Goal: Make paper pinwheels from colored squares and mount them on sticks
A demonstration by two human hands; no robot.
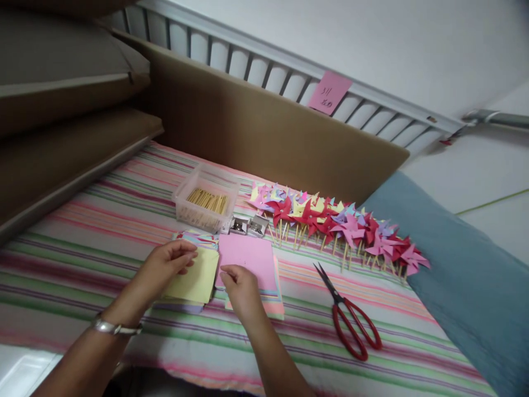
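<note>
My left hand (pixel 164 266) pinches the top edge of a pale yellow paper square (pixel 195 280), which lies on a small stack of coloured squares. My right hand (pixel 241 289) rests with curled fingers on the lower left corner of a pink paper square (pixel 250 256) topping a second stack beside it. A silver bracelet circles my left wrist. Both stacks lie on a striped cloth (pixel 103 220).
A clear plastic tub of wooden sticks (pixel 206 202) stands behind the stacks, with two small metal boxes (pixel 249 225) beside it. A row of paper pinwheels (pixel 339 225) stretches right. Red-handled scissors (pixel 349 314) lie at right. Cardboard (pixel 256 127) lines the back; blue fabric (pixel 467 275) lies at right.
</note>
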